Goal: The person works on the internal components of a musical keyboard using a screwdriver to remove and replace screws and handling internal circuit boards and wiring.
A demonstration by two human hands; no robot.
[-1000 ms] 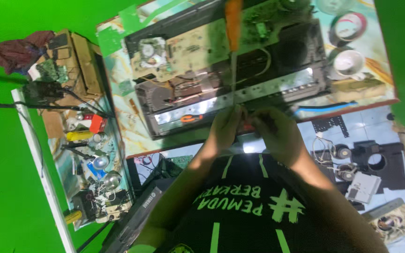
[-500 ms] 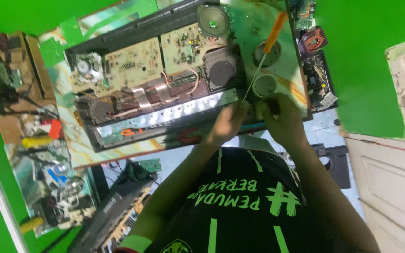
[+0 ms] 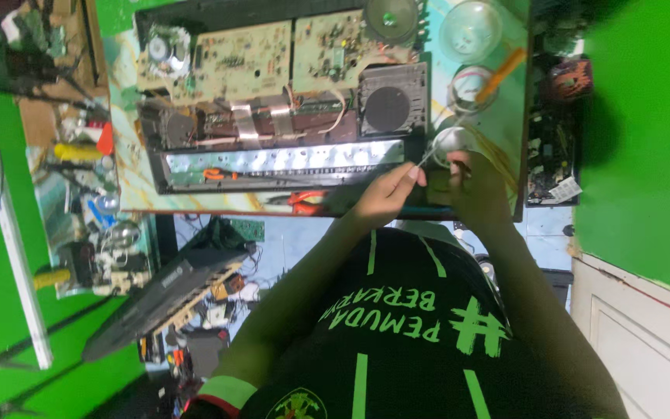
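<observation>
Both hands have slid along the front edge of the opened amplifier (image 3: 281, 116) to its speaker end. The left hand (image 3: 385, 194) is now pinched shut on a thin wire (image 3: 430, 154), and the right hand (image 3: 474, 190), just beside it, is curled closed, on what I cannot tell. The orange-handled screwdriver (image 3: 498, 71) now stands beyond the right hand on the tabletop (image 3: 515, 140).

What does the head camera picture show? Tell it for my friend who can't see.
Two hands, left hand and right hand, meet at the near edge of a table, pinching a thin screwdriver with an orange handle. Beside them lies an opened electronic device showing circuit boards and a round speaker. Green walls surround a cluttered shelf.
</observation>
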